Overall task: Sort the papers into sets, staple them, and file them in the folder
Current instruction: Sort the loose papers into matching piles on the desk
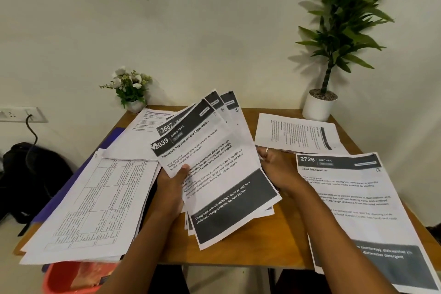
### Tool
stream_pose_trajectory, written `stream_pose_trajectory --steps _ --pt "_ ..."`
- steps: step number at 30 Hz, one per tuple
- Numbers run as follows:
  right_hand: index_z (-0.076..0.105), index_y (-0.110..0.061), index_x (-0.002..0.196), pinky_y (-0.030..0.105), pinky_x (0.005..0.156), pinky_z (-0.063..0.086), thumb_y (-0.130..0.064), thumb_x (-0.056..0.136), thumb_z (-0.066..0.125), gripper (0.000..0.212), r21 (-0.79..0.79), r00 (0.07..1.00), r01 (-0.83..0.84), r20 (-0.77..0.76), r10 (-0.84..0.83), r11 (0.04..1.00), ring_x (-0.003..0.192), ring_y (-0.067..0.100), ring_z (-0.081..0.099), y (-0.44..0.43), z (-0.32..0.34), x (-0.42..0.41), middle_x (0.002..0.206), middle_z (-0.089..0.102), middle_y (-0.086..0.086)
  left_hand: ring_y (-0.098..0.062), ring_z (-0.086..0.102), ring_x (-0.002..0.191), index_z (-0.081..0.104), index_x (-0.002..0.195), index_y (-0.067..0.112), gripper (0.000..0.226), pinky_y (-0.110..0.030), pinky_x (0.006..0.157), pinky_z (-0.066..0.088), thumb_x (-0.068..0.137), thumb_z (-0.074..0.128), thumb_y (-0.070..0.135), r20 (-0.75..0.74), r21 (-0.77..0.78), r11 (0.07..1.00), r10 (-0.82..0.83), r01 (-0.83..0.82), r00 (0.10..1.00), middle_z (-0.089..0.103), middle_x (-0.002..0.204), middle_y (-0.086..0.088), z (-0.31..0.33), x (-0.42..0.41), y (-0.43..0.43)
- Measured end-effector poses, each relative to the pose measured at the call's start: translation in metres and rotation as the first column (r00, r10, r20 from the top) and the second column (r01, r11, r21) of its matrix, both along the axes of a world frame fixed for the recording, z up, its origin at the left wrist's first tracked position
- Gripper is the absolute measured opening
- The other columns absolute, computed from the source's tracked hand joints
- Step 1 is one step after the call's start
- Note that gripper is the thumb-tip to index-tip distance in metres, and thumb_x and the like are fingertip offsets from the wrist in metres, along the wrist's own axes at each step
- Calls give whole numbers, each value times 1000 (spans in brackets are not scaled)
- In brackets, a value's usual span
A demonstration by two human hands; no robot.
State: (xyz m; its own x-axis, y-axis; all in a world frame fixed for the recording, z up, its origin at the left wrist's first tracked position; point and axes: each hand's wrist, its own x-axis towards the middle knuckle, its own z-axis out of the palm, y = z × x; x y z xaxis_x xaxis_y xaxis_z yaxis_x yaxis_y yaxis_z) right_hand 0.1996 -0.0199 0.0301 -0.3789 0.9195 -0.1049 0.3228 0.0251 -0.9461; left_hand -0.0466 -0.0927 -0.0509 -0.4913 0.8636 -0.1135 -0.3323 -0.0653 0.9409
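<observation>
— Fan of sheets (214, 164) in the middle: who has it?

— Both hands, and it is up off the wooden table (262, 246). The left hand (170, 188) grips the fan of sheets at its left edge, with the thumb on the front of the top page and the fingers behind. The right hand (274, 164) is at its right edge, fingers curled on the paper, and a ring (266, 150) shows on one finger. The hands are apart, with the fan between them.

— What does the top page say?

— "2939, Dining Area, Tablecloth Replacement and Organization". A page numbered 3667 peeks out behind it, then two more dark headers.

— And around the fan?

— To its left lies a thick pile of papers (95, 198) topped by a page with a ruled grid. A purple folder (117, 133) lies under that pile, only its edge showing. To the fan's right, nearer the person, is the Load Dishwasher sheet (353, 198), numbered 2726 and headed Kitchen. Beyond that, a flat stack of text pages (296, 133).

— Anything past the fan, by the wall?

— A small pot of white flowers (131, 88) stands beyond its left side and a tall plant (319, 107) in a white pot beyond its right. Below and left of the fan, off the table, are a red bin (62, 279) and a black backpack (28, 174).
</observation>
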Motion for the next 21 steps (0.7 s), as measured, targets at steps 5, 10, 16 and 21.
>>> stream_pose_trajectory --steps 5,10,16,21 --pt "66 -36 102 45 95 54 -56 102 44 30 -154 991 24 -124 -43 988 91 16 71 -6 6 -5 91 76 -12 -22 76 101 63 127 27 34 -42 78 62 97 68 13 -30 -10 1000 14 -14 999 77 113 5 -2 2 1" --pt "63 -36 114 44 93 58 -60 85 63 38 -98 994 -12 -113 1 995 96 13 72 -3 5 -8 100 75 -20 -29 75 103 63 129 28 35 -58 89 59 95 71 20 -24 -33 999 18 -18 1000 76 118 0 0 4 -2" --pt "62 -33 99 18 68 50 -25 90 75 18 131 990 88 -122 -72 987 85 4 67 -3 21 -9 95 69 -22 -20 78 89 63 116 22 18 -34 66 63 98 66 22 -159 67 997 -34 45 987 79 101 5 55 20 -9" --pt "73 -30 96 40 82 60 -17 85 80 19 202 896 203 -432 -99 958 91 19 76 -13 51 -5 97 79 -6 -13 76 92 61 120 20 33 -27 68 62 91 73 31 -299 211 977 49 16 953 76 106 2 112 36 -13"
